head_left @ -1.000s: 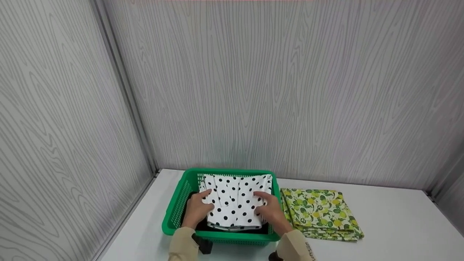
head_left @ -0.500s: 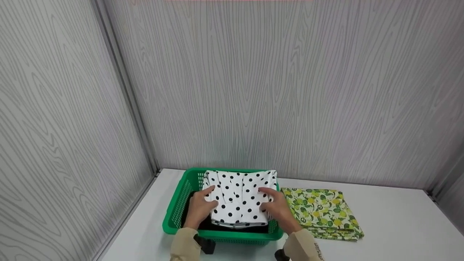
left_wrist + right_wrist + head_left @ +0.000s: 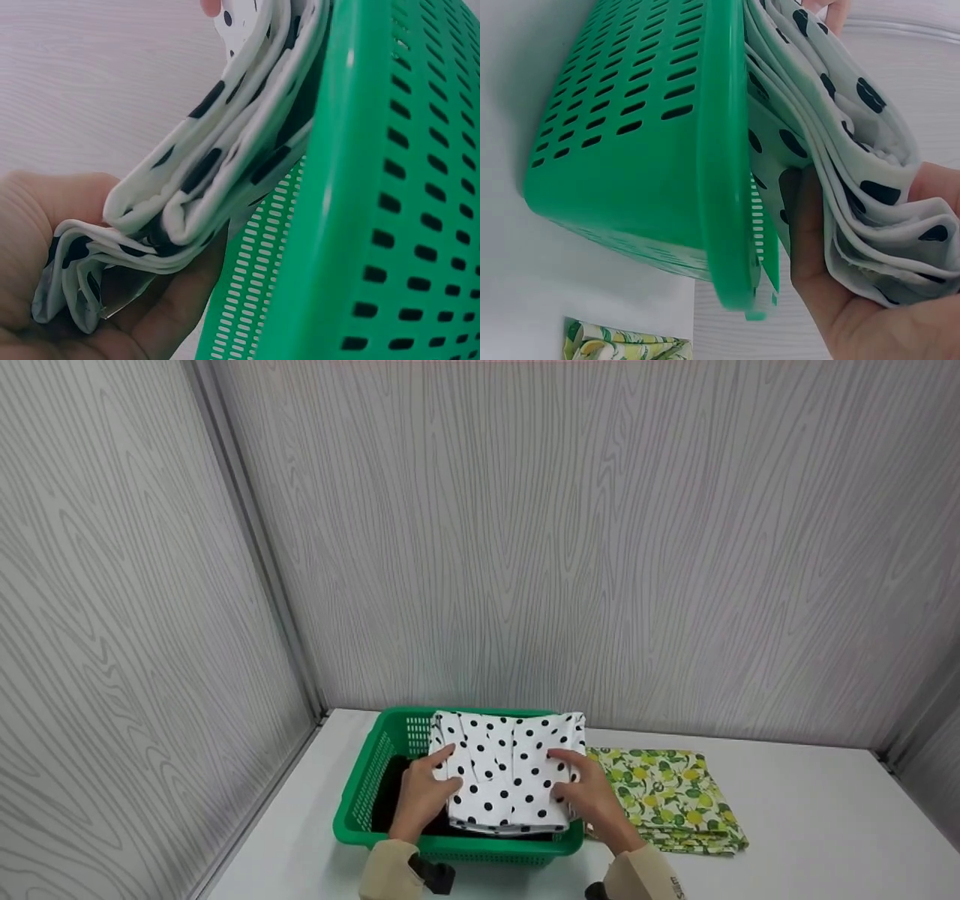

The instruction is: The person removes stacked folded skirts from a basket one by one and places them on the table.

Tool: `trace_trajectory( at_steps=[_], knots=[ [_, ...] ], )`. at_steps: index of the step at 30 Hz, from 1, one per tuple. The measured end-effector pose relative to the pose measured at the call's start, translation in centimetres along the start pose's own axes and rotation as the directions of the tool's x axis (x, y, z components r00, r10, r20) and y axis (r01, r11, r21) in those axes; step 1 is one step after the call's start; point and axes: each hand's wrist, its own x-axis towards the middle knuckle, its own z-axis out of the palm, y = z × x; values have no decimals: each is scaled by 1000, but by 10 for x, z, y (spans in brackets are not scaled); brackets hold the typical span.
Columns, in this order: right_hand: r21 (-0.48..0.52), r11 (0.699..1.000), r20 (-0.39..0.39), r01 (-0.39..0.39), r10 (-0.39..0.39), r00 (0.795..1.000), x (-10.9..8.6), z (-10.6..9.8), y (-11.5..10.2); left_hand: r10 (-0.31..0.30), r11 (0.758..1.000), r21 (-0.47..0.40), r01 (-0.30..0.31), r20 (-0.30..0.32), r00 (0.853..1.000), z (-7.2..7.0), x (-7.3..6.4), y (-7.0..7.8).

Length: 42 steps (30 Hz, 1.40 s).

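Observation:
A folded white cloth with black dots (image 3: 502, 772) is held level between both hands, over the right part of the green basket (image 3: 352, 802). At its left edge the left hand (image 3: 424, 795) grips it, thumb on top and fingers beneath, as the left wrist view shows around the folded layers (image 3: 217, 150). My right hand (image 3: 592, 795) grips the opposite edge the same way; in the right wrist view its fingers (image 3: 810, 240) curl under the stacked folds. Dark material (image 3: 386, 802) shows inside the basket, its kind unclear.
A folded cloth with a lemon print (image 3: 667, 791) lies on the white table (image 3: 810, 810), just right of the basket and partly behind the right hand. A grey wood-grain panel (image 3: 525, 547) stands behind the table, another (image 3: 135, 622) at the left.
Both hands have moved right with the dotted cloth, which rose slightly and now reaches over the basket's right rim. More dark material shows at the basket's left. The lemon-print cloth stays in place.

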Motion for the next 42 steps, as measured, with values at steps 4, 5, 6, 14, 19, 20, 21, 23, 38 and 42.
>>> trace_trajectory(
  at_steps=[4, 5, 6, 14, 19, 20, 21, 23, 38, 42],
  knots=[
    [-6, 1000, -16, 17, -17, 1000, -2, -6, 0, 7, 1000, -15, -7, 0, 1000, 3, -1, 3],
    [-5, 1000, -17, 20, -20, 1000, -3, -8, 0, 8, 1000, -20, -8, 1, 1000, 4, -2, 3],
    [-5, 1000, -17, 19, -19, 1000, -4, -9, 0, 12, 1000, -20, -12, 0, 1000, 4, -3, 3],
    [-8, 999, -28, 46, -47, 999, -10, -21, 4, 60, 997, -56, -59, 20, 998, 13, -7, 6],
    [-26, 997, -33, 73, -74, 997, -13, -30, 6, 91, 992, -93, -89, 16, 996, 20, -9, 11],
    [-34, 997, -35, 75, -76, 997, -14, -32, 6, 97, 991, -96, -95, 14, 995, 21, -10, 12],
    [-42, 997, -37, 71, -73, 997, -15, -34, 6, 95, 991, -94, -93, 14, 995, 22, -10, 14],
    [-53, 996, -44, 66, -68, 997, -17, -37, 6, 96, 991, -100, -94, 18, 995, 23, -11, 17],
    [-14, 999, -70, 45, -46, 996, -31, -56, 8, 130, 984, -131, -123, 49, 990, 36, -21, 30],
    [-14, 999, -75, 35, -36, 997, -35, -61, 10, 126, 983, -141, -116, 68, 990, 39, -25, 33]
  ],
)
